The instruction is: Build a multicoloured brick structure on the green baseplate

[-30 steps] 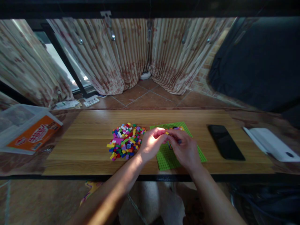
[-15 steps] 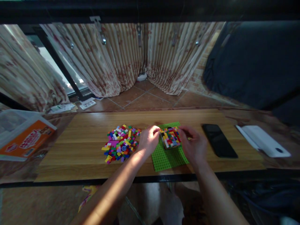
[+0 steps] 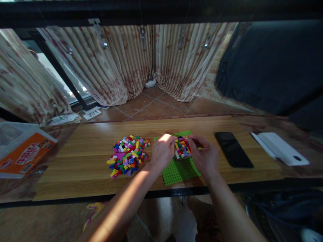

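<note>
A low block of multicoloured toy bricks (image 3: 182, 148) sits on a green studded baseplate (image 3: 176, 173) on the table. My left hand (image 3: 163, 150) has its fingers curled at the block's left edge, fingertips against it. From the other side, my right hand (image 3: 205, 153) presses thumb and fingers to the right edge. Both hands are closed on the block, and their backs hide its sides. Whether a loose brick is in either pinch cannot be seen. Left of my left hand lies a pile of loose bricks (image 3: 130, 156) in many colours.
A black phone (image 3: 233, 149) lies on the wooden table (image 3: 80, 161) to the right, with a white flat device (image 3: 282, 149) beyond it. At the far left stands a clear plastic box (image 3: 27, 153) with an orange label. Curtains (image 3: 121, 67) hang behind the table.
My left hand has shifted right and now covers the block's left edge. My right hand sits closer over the right edge, so the two hands are nearer each other. The view has moved slightly.
</note>
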The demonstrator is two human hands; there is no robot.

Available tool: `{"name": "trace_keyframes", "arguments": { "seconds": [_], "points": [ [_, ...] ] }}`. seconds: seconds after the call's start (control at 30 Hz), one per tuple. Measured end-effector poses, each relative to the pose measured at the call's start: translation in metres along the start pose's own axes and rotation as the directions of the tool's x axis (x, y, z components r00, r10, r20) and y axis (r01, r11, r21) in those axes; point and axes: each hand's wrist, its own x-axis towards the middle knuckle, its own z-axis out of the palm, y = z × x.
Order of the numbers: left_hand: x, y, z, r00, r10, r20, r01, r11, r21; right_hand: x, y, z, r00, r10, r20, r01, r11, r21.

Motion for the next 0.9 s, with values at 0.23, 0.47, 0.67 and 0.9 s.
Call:
{"name": "trace_keyframes", "arguments": {
  "seconds": [0.23, 0.47, 0.67, 0.9],
  "points": [
    [0.000, -0.001, 0.001, 0.999, 0.038, 0.025, -0.038, 0.999, 0.006, 0.000, 0.000, 0.000, 1.000, -0.023, -0.003, 0.023, 1.000, 0.004],
    [-0.002, 0.001, 0.003, 1.000, -0.023, -0.012, 0.023, 0.999, -0.040, -0.001, 0.000, 0.001, 1.000, -0.019, 0.004, 0.019, 1.000, 0.008],
    [-0.008, 0.004, 0.002, 0.992, 0.119, 0.039, -0.125, 0.965, 0.231, 0.001, 0.006, 0.002, 1.000, 0.015, 0.017, -0.015, 1.000, -0.017],
    [-0.013, 0.011, 0.000, 0.975, 0.160, 0.151, -0.212, 0.870, 0.445, 0.003, 0.015, 0.006, 0.996, 0.076, 0.037, -0.071, 0.992, -0.108]
  ]
}}
